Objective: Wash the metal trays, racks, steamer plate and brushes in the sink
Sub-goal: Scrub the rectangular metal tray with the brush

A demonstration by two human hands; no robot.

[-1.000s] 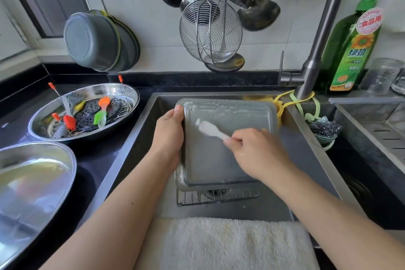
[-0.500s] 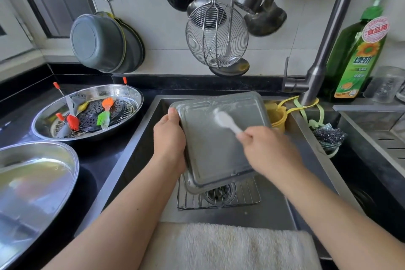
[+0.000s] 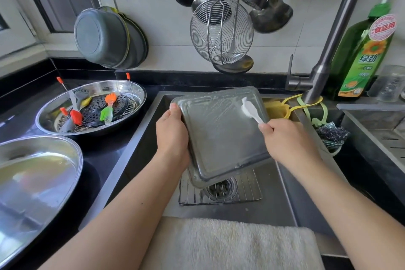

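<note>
A square metal tray (image 3: 221,138), soapy and tilted, hangs over the sink (image 3: 282,210). My left hand (image 3: 173,136) grips its left edge, thumb on the top corner. My right hand (image 3: 289,140) holds a white brush (image 3: 249,109) whose head touches the tray's upper right corner. A wire rack (image 3: 238,193) lies on the sink floor under the tray. On the counter to the left, a round metal tray (image 3: 131,92) holds the dark perforated steamer plate (image 3: 122,105) and several coloured brushes (image 3: 107,109).
A second round metal tray (image 3: 39,173) sits at the near left. A tall faucet (image 3: 328,50) rises at the right, beside a green soap bottle (image 3: 363,55). Ladles and a wire skimmer (image 3: 221,33) hang on the wall. A white towel (image 3: 232,245) covers the sink's front edge.
The tray has tilted up and turned clockwise, uncovering the wire rack. The brush has swept from the tray's upper middle to its upper right corner.
</note>
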